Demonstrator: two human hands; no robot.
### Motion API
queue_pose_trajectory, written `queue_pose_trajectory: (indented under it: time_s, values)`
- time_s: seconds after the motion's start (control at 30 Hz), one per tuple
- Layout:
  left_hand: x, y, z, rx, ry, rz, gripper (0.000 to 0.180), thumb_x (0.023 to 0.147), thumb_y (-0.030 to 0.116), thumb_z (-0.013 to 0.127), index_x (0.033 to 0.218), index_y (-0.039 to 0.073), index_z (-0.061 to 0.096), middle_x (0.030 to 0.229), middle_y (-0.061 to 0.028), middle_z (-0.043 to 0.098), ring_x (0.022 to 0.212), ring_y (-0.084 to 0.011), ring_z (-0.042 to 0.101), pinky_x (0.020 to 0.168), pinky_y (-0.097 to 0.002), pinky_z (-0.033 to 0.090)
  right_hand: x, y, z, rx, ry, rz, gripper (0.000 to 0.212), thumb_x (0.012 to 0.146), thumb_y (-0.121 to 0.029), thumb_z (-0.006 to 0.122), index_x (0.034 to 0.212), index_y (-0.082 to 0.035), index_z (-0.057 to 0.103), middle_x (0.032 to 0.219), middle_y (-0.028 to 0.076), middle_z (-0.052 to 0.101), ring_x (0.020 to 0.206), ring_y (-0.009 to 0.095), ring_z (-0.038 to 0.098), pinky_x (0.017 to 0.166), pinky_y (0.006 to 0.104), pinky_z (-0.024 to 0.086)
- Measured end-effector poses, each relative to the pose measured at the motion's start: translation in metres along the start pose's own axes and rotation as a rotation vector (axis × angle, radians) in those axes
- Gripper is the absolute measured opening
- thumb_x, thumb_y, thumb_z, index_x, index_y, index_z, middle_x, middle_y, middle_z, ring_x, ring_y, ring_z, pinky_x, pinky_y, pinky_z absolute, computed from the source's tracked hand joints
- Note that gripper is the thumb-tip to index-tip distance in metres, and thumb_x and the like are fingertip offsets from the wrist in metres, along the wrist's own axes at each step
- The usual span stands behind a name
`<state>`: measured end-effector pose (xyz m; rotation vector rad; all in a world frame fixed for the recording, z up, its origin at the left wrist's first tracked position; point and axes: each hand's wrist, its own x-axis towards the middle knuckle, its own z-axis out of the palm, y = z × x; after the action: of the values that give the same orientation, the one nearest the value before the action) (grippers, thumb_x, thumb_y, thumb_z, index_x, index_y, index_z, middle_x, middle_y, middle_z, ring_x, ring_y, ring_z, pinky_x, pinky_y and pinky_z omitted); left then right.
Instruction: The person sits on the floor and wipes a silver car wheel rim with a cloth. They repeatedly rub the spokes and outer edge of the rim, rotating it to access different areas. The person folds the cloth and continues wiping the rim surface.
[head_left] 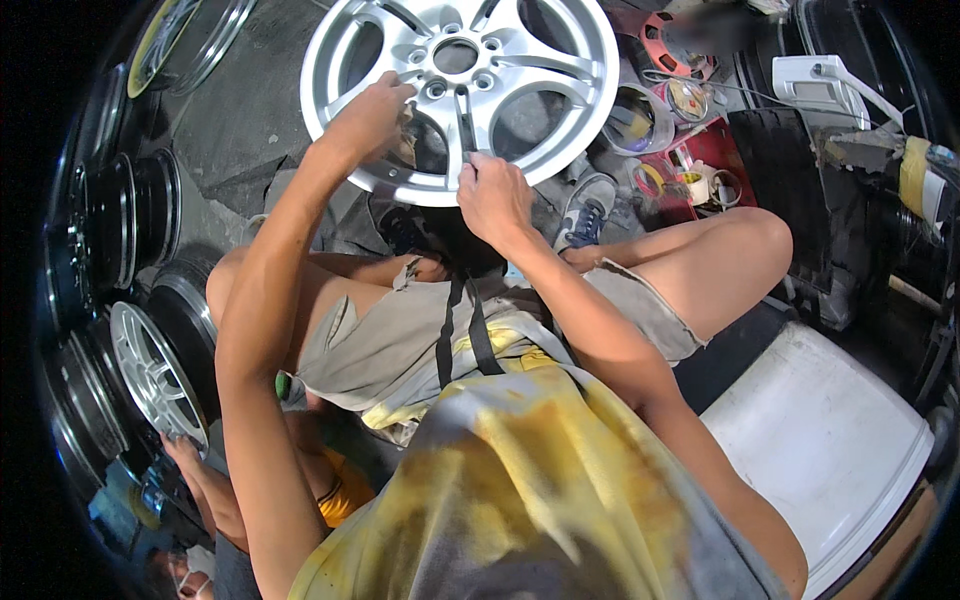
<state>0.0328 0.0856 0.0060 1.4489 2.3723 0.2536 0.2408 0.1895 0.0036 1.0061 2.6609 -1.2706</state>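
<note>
A silver alloy wheel rim (545, 72) with split spokes and a round centre hole is in front of me, face up, above my feet. My left hand (372, 118) reaches onto a spoke left of the hub, fingers bent and pressed together. A crumpled tan scrap (406, 145), like paper or cloth, shows under its palm, partly hidden. My right hand (497, 197) has its fingers curled at the near edge, at the outer end of a spoke, touching the wheel rim.
Stacked wheel rims (105, 220) line the left side. A co-worker's hand (182, 452) touches another silver wheel (155, 370). At right are a clear tub (640, 120), a red tray (715, 145) with tape rolls, a white device (820, 90) and a white panel (820, 440).
</note>
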Motion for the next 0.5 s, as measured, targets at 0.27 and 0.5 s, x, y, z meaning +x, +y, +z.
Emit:
queue_pose_trajectory:
  time_s: [0.27,0.5]
  values:
    - [0.004,0.02,0.017,0.025,-0.019,0.145,0.072,0.061,-0.001,0.084,0.129,-0.001,0.061,0.127,-0.0179,0.059,0.119,-0.0393,0.056,0.107,-0.0452,0.047,0.009,0.004,0.016,0.089,-0.083,0.064,0.026,0.093,-0.017,0.059,0.086,0.005,0.072,0.089,0.031,0.071,0.094,0.048,0.07,0.085,0.0564,0.054]
    - [0.009,0.009,0.011,-0.079,0.014,0.119,0.05,0.073,-0.006,0.064,0.123,-0.004,0.063,0.113,-0.0209,0.061,0.112,-0.0437,0.056,0.1,-0.0489,0.048,0.117,-0.044,0.008,0.061,0.012,0.16,0.028,0.089,-0.02,0.066,0.096,0.005,0.075,0.107,0.028,0.073,0.107,0.044,0.07,0.094,0.0496,0.055]
